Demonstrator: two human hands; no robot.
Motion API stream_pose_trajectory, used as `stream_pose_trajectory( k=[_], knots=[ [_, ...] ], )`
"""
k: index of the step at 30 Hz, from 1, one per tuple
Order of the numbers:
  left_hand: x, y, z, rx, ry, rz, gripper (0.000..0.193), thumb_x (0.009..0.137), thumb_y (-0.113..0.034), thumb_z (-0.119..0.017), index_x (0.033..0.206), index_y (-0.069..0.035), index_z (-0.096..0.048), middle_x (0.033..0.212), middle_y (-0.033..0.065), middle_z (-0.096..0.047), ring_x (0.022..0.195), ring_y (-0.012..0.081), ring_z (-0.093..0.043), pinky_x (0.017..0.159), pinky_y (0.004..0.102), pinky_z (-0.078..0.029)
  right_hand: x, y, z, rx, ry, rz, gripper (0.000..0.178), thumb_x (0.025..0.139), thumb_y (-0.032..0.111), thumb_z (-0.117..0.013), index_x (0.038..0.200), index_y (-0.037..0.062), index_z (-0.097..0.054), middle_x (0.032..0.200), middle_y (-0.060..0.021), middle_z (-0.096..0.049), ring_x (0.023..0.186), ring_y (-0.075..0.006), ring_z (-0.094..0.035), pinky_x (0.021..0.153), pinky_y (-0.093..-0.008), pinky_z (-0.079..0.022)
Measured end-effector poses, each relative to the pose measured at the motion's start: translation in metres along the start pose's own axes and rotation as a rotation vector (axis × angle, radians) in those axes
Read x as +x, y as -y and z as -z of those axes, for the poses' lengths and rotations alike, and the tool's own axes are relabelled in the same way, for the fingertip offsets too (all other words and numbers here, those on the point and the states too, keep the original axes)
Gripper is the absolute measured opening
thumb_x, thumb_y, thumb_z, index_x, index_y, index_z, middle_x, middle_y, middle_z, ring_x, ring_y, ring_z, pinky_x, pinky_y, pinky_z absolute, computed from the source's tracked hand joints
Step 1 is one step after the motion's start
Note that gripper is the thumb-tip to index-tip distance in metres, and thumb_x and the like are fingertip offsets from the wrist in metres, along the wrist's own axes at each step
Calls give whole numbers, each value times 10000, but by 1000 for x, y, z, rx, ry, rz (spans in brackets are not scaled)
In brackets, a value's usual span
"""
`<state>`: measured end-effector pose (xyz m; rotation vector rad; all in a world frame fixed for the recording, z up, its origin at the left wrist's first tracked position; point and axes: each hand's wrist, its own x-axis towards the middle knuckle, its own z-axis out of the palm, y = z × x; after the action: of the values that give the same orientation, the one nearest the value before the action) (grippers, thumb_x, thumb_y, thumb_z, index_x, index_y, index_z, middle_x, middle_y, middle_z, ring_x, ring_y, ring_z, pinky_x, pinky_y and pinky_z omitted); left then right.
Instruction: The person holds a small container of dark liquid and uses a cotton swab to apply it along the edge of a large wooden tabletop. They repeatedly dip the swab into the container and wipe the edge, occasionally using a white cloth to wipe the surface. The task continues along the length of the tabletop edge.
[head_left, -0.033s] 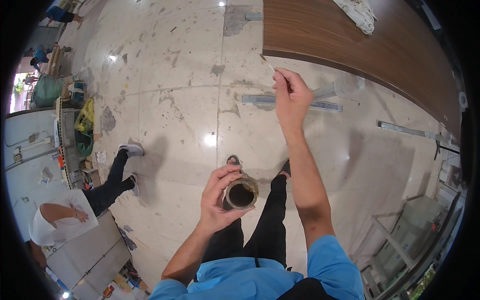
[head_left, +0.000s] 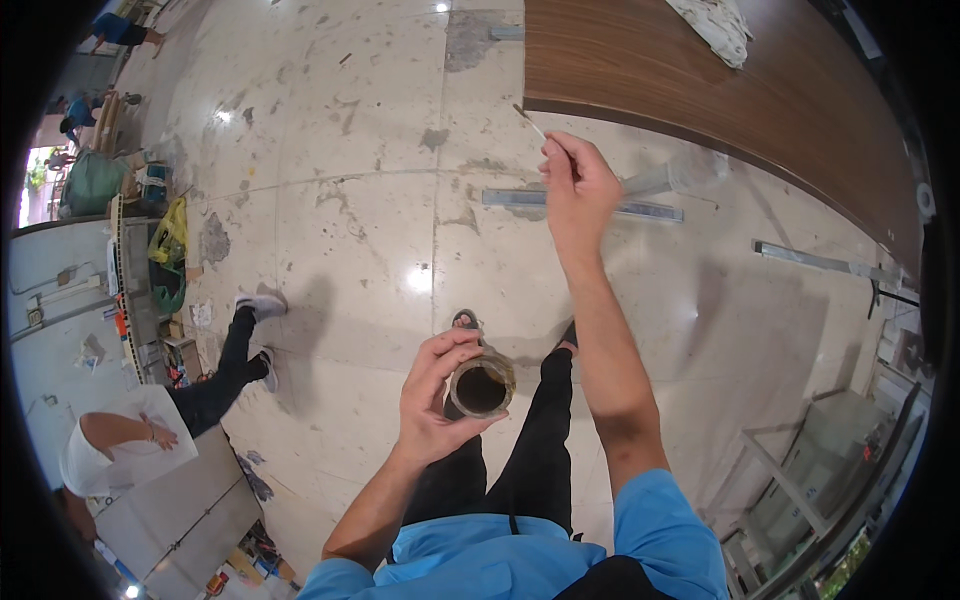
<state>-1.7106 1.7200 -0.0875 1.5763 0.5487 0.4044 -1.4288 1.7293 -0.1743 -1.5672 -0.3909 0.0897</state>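
Note:
My left hand (head_left: 436, 392) is wrapped around a jar (head_left: 511, 372), its round mouth facing up. Dark liquid or paint (head_left: 481, 388) shows inside. My right hand (head_left: 578, 185), arm stretched forward, pinches the pale handle of a thin brush (head_left: 531, 121) with a dark tip. That tip points away from me, beside the near-left corner of a brown wood-grain board (head_left: 640, 70). Whether the tip touches the board's edge cannot be made out.
A crumpled white cloth (head_left: 718, 30) lies on the board. Metal bars (head_left: 515, 198) show beneath and beside it, near the floor. To the left, a person in a white top (head_left: 130, 440) stands near pale cabinets. Bags (head_left: 170, 245) and boxes stand farther left.
My right hand and the brush have shifted slightly up and left, so the tip sits a little left of the board's corner. The left hand with the jar is nearly unchanged.

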Motion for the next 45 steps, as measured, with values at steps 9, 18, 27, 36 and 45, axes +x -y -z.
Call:
stream_pose_trajectory(
  k=[9, 18, 27, 36, 45],
  knots=[
    [16, 3, -2, 21, 36, 5, 747, 684, -36, -942, 1351, -9, -608, 1433, 185, -498, 1403, 341, -491, 1157, 456, -430, 17, -14, 10, 172, -248, -72, 136, 982, 37, -666, 1080, -30, -733, 885, -94, -730, 703, -116, -690, 657, -249, -579],
    [23, 3, -16, 14, 73, -28, 740, 710, -23, -926, 1370, -5, -592, 1451, 177, -457, 1384, 341, -518, 1160, 459, -444, 26, -26, 34, -24, -241, -85, 140, 991, 72, -686, 1069, -37, -727, 845, -83, -744, 723, -122, -727, 666, -254, -595],
    [26, 0, -28, 51, 58, -17, 736, 684, -119, -955, 1330, -19, -618, 1428, 181, -507, 1341, 305, -520, 1103, 419, -454, 35, -12, 61, 30, -248, -241, 84, 968, 59, -675, 1003, 17, -738, 784, -64, -737, 646, -114, -694, 567, -241, -513],
    [28, -3, -42, 54, 63, -18, 737, 682, -175, -959, 1322, -31, -625, 1416, 194, -527, 1287, 279, -547, 1052, 382, -481, 41, -26, 92, -131, -30, -8, 128, 997, 86, -661, 1047, -2, -739, 801, -67, -729, 647, -89, -662, 592, -246, -546],
    [31, -4, -46, 46, 87, -29, 756, 674, -94, -960, 1343, -24, -614, 1426, 194, -503, 1334, 309, -532, 1078, 410, -483, 62, -26, 146, -35, -455, -72, 93, 965, 105, -696, 952, 18, -726, 711, -17, -691, 603, -60, -584, 578, -243, -477]
  ],
)
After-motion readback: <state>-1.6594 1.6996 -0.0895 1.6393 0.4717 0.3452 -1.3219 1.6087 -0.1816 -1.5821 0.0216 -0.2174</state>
